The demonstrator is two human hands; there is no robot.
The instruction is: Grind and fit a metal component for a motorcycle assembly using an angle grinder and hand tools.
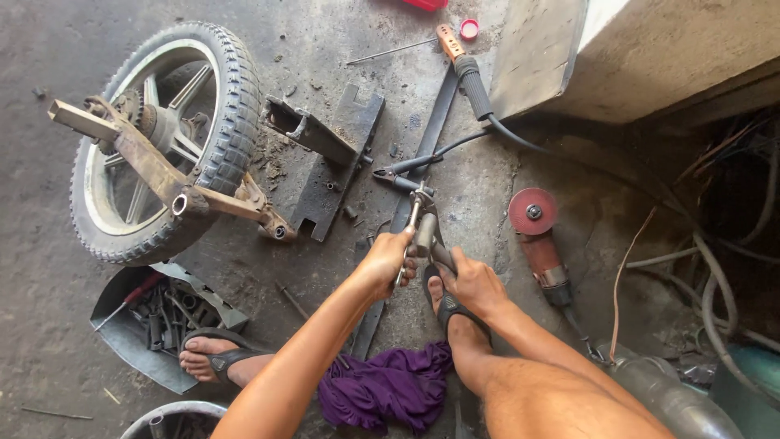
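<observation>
Grey concrete floor (pixel 504 203) is carrying everything in the head view. Left hand (pixel 383 262) is closing its fingers around a slim metal rod (pixel 410 232), while right hand (pixel 474 282) is gripping the handles of locking pliers (pixel 424 232); both tools are meeting over a long flat steel bar (pixel 431 138) lying near the floor's middle. A sandalled right foot (pixel 447 313) is pressing on the bar just below the hands. An angle grinder (pixel 540 244) with a red disc is resting just right of the hands, and an electrode holder (pixel 459 57) with its cable is lying toward the top edge. A motorcycle wheel (pixel 162 138) on its rusty swingarm (pixel 158 175) is occupying the floor's upper left. Purple cloth (pixel 390 386) is lying between the legs, and a tray of tools (pixel 158 321) is sitting beside the left foot (pixel 213 355).
</observation>
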